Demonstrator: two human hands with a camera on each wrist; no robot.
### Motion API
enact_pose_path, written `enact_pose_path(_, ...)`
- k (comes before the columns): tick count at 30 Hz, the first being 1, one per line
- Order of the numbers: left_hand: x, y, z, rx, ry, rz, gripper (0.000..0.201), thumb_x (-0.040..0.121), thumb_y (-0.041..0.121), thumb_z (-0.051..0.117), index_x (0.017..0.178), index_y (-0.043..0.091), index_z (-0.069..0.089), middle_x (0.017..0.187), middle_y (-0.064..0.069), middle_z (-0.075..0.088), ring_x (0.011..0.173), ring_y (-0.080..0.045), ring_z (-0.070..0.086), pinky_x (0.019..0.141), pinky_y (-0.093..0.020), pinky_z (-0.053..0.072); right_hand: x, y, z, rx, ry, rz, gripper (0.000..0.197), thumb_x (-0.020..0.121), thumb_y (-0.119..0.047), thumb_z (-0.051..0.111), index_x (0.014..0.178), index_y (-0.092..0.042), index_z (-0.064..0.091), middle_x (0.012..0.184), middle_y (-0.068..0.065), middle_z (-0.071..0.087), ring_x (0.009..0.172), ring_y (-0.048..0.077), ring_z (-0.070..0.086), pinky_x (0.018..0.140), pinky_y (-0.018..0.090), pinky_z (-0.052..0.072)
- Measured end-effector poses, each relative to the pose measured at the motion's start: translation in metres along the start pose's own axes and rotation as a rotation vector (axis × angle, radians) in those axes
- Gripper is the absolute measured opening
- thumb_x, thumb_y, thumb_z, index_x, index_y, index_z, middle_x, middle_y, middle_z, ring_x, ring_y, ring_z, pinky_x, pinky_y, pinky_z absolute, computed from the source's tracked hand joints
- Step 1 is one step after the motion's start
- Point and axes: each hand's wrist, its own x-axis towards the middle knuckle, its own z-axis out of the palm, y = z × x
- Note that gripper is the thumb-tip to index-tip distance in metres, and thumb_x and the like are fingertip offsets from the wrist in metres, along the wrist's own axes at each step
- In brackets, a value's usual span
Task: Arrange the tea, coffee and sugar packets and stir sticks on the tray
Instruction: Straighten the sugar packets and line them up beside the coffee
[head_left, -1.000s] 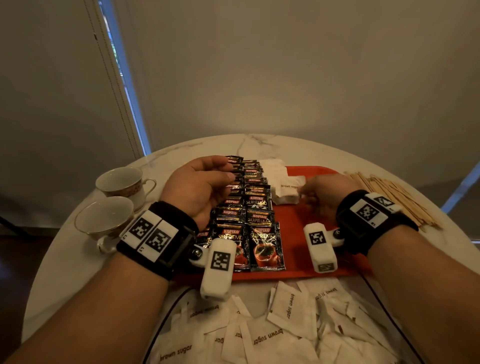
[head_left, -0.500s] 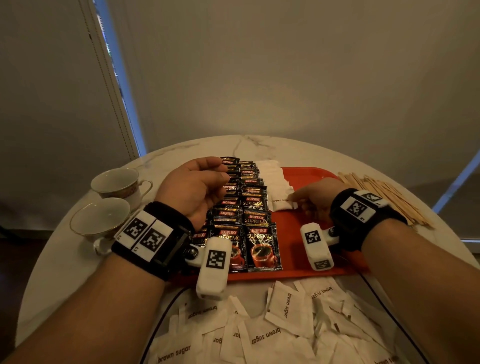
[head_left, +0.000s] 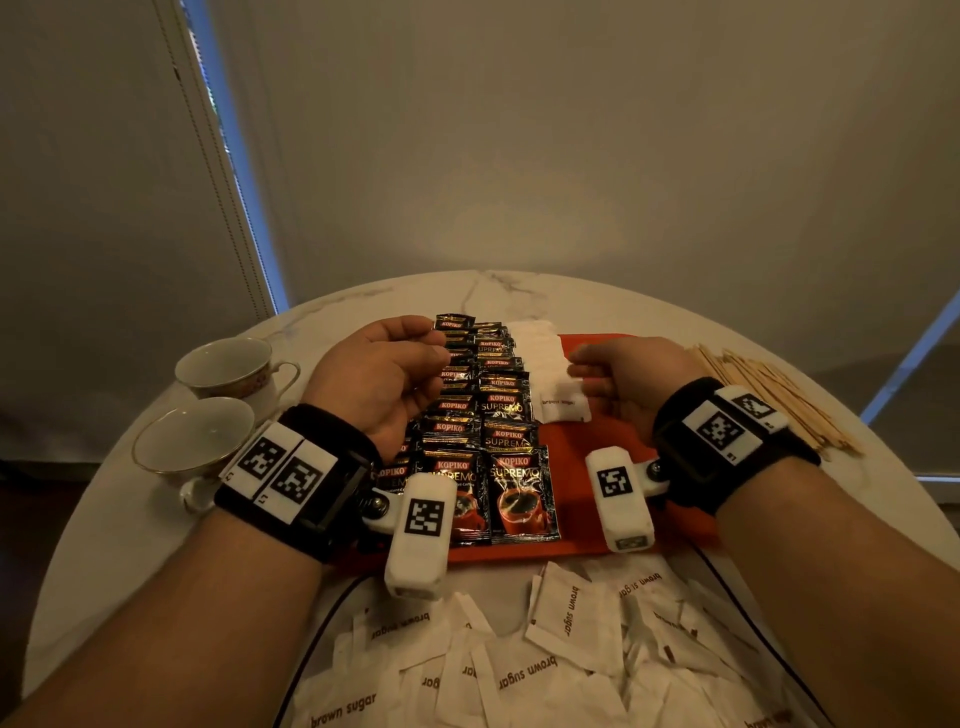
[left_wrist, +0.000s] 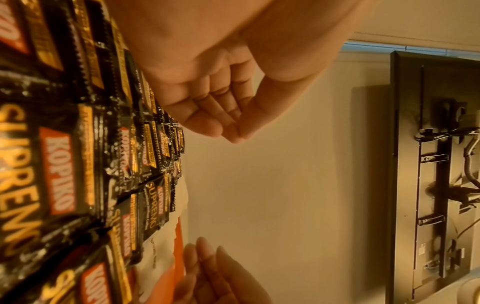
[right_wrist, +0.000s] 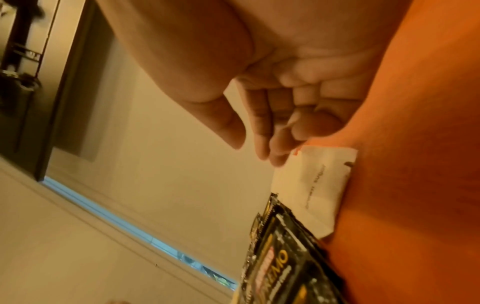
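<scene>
An orange tray (head_left: 597, 467) holds two rows of overlapping black Kopiko coffee packets (head_left: 498, 441) and a row of white sugar packets (head_left: 537, 348) to their right. The nearest sugar packet (head_left: 563, 408) lies flat on the tray. My right hand (head_left: 576, 369) hovers at its far right corner with relaxed fingers, thumb apart; the right wrist view shows the fingertips (right_wrist: 272, 158) at the packet (right_wrist: 319, 185) and nothing held. My left hand (head_left: 441, 358) hangs above the left coffee row, fingers loosely curled to the thumb (left_wrist: 233, 135), holding nothing.
Wooden stir sticks (head_left: 769, 395) lie heaped on the marble table right of the tray. Two teacups (head_left: 223, 364) (head_left: 192, 436) stand at the left. A loose pile of brown sugar packets (head_left: 519, 665) fills the table's near edge. A wall is close behind.
My right hand laid the sugar packet at the near end of the white row, let it go and drew slightly right. The left hand stayed in place.
</scene>
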Motion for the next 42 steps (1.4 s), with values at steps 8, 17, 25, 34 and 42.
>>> enact_pose_path(8,0.004,-0.003,-0.003,-0.007,0.008,-0.015,0.032,0.087,-0.015,0.062,0.099,0.015,0.066,0.085,0.0,0.072,0.072,-0.014,0.067,0.053,-0.024,0.053,0.002,0.004,0.008,0.274,-0.118,0.031,0.07,0.104,-0.046,0.051,0.16,-0.011,0.028,0.164,0.012,0.032,0.146,0.028,0.039,0.108,0.038,0.036)
enact_pose_path(17,0.005,-0.002,-0.004,-0.003,0.023,-0.016,0.031,0.088,-0.014,0.061,0.098,0.015,0.066,0.088,-0.002,0.072,0.075,-0.016,0.067,0.056,-0.026,0.053,0.007,0.0,0.007,0.293,-0.2,0.086,0.07,0.105,-0.054,0.04,0.159,-0.011,0.026,0.14,0.006,0.047,0.127,0.02,0.049,0.103,0.037,0.033)
enact_pose_path(25,0.007,-0.003,-0.004,0.004,0.041,-0.026,0.031,0.089,-0.014,0.06,0.098,0.015,0.065,0.089,-0.003,0.072,0.075,-0.016,0.067,0.057,-0.026,0.053,0.048,-0.015,0.009,0.268,-0.168,0.032,0.073,0.101,-0.058,0.047,0.16,-0.02,0.027,0.167,0.019,0.02,0.153,0.034,0.025,0.123,0.052,0.023)
enact_pose_path(34,-0.012,0.017,0.011,-0.007,0.023,0.035,0.015,0.093,0.001,0.063,0.099,0.014,0.066,0.087,-0.003,0.072,0.068,-0.012,0.071,0.056,-0.025,0.055,0.023,-0.031,0.006,0.034,-0.124,-0.082,0.061,0.097,-0.042,0.065,0.15,-0.017,0.046,0.159,0.011,0.04,0.145,0.029,0.039,0.111,0.038,0.036)
enact_pose_path(42,-0.096,0.031,0.007,0.38,-0.105,0.161,0.016,0.09,-0.002,0.063,0.086,0.013,0.065,0.077,-0.005,0.069,0.071,-0.019,0.069,0.063,-0.03,0.054,-0.092,-0.034,0.027,-0.717,-0.392,-0.505,0.033,0.079,-0.048,0.081,0.109,-0.037,0.074,0.111,-0.013,0.071,0.11,0.01,0.062,0.102,0.041,0.049)
